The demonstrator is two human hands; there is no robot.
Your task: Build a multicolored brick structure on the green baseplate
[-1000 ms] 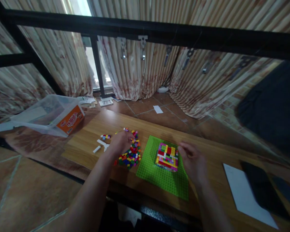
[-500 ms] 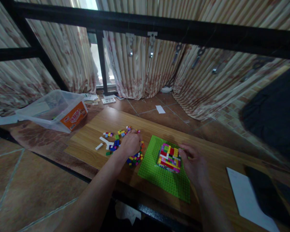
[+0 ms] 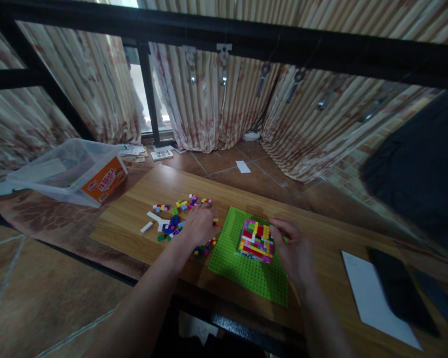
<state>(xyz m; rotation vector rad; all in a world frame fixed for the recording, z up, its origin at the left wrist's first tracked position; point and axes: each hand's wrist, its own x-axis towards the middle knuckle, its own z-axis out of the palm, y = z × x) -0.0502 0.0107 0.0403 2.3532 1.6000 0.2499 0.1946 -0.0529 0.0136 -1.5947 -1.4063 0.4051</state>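
Observation:
My left hand (image 3: 200,224) is over a pile of small loose coloured bricks (image 3: 170,228). Its fingers are bent downward and the thumb stands apart; the fingertips are partly hidden and I see nothing held. A layered block of multicoloured bricks (image 3: 257,240) stands on a green studded baseplate (image 3: 263,283). Beside the block's right edge is my right hand (image 3: 291,246), with fingers curled and thumb and forefinger close together. Whatever lies between them is too small to make out, and I cannot tell whether they touch the block.
The wooden table (image 3: 130,199) carries white brick pieces (image 3: 147,227) at the left. A white sheet (image 3: 373,298) and a dark flat object (image 3: 403,288) lie at the right. A clear plastic bin (image 3: 70,169) stands beyond the left end. A black metal bar (image 3: 246,37) crosses above.
The view has shifted slightly, so everything sits a little further left. My left hand has moved a little over the loose bricks, with its thumb now showing. My right hand stays beside the block.

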